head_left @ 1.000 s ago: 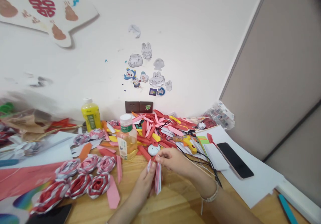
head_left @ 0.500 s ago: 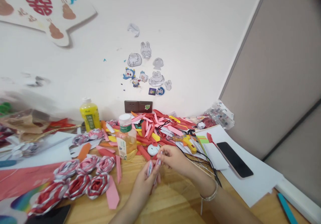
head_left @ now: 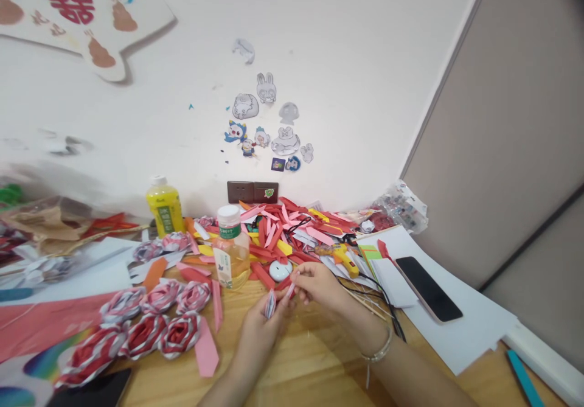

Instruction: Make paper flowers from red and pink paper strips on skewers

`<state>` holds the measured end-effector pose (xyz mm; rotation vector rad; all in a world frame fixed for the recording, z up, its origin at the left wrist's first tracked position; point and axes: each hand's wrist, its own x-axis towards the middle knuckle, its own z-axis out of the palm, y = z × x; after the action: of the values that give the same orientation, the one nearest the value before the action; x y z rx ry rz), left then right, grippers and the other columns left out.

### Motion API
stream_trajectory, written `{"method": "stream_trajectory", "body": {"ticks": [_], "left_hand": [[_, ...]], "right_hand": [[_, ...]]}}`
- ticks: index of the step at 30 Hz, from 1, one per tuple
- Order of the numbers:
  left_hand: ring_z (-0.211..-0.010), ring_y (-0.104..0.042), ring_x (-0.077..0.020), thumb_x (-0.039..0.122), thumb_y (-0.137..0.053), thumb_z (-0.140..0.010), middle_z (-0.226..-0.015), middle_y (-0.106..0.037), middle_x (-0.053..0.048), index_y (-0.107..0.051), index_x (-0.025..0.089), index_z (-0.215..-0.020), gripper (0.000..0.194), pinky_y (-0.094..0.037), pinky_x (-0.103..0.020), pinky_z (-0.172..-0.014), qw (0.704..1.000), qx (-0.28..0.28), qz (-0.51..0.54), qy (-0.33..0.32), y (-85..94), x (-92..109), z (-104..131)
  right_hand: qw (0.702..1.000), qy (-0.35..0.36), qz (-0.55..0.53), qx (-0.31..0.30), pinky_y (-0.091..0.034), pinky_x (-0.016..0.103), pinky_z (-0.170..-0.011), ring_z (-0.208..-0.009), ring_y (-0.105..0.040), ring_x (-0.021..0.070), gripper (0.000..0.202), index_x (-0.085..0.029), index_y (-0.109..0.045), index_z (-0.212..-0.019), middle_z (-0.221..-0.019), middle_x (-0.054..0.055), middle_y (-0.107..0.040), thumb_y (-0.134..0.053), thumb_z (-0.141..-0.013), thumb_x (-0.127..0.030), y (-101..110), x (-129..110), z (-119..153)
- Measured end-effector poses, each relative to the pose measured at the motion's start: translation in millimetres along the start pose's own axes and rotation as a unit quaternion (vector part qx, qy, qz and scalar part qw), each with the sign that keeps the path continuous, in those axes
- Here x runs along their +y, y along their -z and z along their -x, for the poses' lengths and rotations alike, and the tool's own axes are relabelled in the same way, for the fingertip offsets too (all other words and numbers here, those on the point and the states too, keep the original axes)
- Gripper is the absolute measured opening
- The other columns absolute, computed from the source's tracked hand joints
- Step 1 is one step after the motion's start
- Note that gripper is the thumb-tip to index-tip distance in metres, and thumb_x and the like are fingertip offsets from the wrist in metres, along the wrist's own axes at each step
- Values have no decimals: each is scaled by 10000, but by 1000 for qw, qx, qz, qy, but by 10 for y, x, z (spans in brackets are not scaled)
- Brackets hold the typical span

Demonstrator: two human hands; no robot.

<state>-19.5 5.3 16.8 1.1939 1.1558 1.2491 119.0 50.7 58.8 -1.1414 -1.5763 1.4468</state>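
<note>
Boxed in by paper-strip heap (head_left: 269,233) along back edge of table (head_left: 319,364), white-capped bottle (head_left: 231,260) just ahead, rosettes (head_left: 180,336) toward left edge; clamping striped paper (head_left: 271,305) mid-surface in left hand (head_left: 260,326); pinching its end in right hand (head_left: 318,285).

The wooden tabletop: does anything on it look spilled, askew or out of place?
No spill shows. The yellow plastic glue gun looks out of place: it lies among loose papers at the right edge of a jumbled heap of red, pink and yellow paper strips, an untidy spot for a tool.
</note>
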Motion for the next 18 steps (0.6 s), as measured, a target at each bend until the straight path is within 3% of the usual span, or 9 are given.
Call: {"method": "stream_trajectory", "body": {"ticks": [2,3,6,9,13,18], "left_hand": [[-252,-322,-71,685,-564,-664,-322,-457,69,-622,158,-728,534,-207,-180,-292,999,-29,15,22,19,-16,-29],[-240,-323,-71,722,-508,-676,-338,-486,54,-618,149,-764,590,-190,-181,-282,998,-41,23,29,30,-14,-40],[-385,-557,-142,733,-441,-717,-616,-680,-57,-595,138,-939,653,-313,-199,-306,994,-71,62,53,47,4,-46],[-563,-660,-209,713,-483,-715,-780,-716,-105,-585,139,-983,641,-460,-260,-409,986,-106,102,82,31,15,-25],[-583,-670,-212,736,-498,-688,-714,-720,-79,-609,162,-916,627,-502,-287,-506,980,-119,111,112,-2,38,20],[-416,-603,-165,766,-457,-681,-506,-658,-46,-597,176,-697,607,-433,-243,-413,979,-153,91,95,-11,42,62]], "right_hand": [[1000,13,9,13,-340,173,-409,-401,-437,53,183,-157,-540,-655,-470,-67,-502,-600,-691,-326,27,-84,37],[1000,19,14,14,-340,172,-405,-397,-439,56,164,-153,-558,-656,-458,-67,-504,-609,-684,-306,44,-136,62],[998,36,45,3,-350,174,-397,-385,-445,63,132,-147,-604,-693,-445,-68,-505,-610,-698,-278,73,-259,139],[996,46,81,-9,-369,176,-403,-401,-471,72,97,-148,-622,-728,-481,-55,-537,-596,-708,-240,42,-244,168],[992,28,114,-45,-353,174,-395,-400,-465,75,77,-150,-620,-693,-468,-54,-529,-592,-721,-216,-47,-70,129],[993,4,88,-80,-353,171,-385,-379,-461,71,166,-148,-612,-696,-458,-54,-524,-601,-757,-301,-110,11,102]]}}
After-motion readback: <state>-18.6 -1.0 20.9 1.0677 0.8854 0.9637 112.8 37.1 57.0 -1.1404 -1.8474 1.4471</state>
